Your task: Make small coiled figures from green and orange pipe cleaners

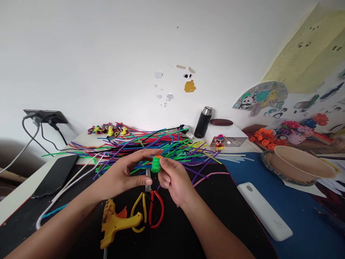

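Note:
My right hand pinches a small bright green coil of wound pipe cleaner between thumb and fingers. A bit of orange shows at the coil's top. My left hand is open just left of the coil, its index finger stretched out above and its thumb below, with a gap between them. Below both hands lies a cutting tool with one yellow and one red handle, its metal end pointing away and partly behind my left thumb. A yellow glue gun with an orange trigger rests beside it.
Many coloured pipe cleaners spread across the back of the black mat. A black flask and white box stand near the wall. A phone lies left; a white power bank and bowl are right.

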{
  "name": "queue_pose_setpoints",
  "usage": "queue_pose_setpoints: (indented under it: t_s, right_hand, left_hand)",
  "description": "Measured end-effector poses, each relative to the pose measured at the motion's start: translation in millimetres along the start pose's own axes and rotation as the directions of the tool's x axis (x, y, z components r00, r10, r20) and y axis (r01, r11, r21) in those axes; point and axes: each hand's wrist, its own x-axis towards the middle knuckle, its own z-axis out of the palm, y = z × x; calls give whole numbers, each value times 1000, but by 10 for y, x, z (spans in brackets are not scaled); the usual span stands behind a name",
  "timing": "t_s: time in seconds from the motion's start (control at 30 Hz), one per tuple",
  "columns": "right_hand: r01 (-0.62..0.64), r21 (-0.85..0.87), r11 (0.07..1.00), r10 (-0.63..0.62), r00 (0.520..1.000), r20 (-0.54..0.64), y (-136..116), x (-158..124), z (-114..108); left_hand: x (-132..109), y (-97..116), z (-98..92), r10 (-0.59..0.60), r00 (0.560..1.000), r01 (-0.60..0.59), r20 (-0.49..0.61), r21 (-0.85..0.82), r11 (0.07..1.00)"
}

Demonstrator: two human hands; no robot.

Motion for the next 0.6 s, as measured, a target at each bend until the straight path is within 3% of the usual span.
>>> queue_pose_setpoints:
  t_s: [0.1, 0.2, 0.37, 0.6]
  right_hand:
    - [13, -16, 1000, -14, 999, -43, 12, 15, -4]
    - [23, -24, 999, -25, 999, -48, 37, 16, 4]
    - [39, -32, 999, -41, 998, -48, 79, 9, 12]
    - [38, -39, 999, -39, 998, -41, 93, 15, 4]
  left_hand:
    - [-11, 45, 51, 133, 990, -116, -39, 296, 948]
    - [-8, 70, 109, 268, 963, -227, -27, 458, 860]
    - [-10, 68, 147, 337, 941, -268, -25, 551, 790]
    - [-7, 67, 149, 375, 927, -297, -23, 565, 770]
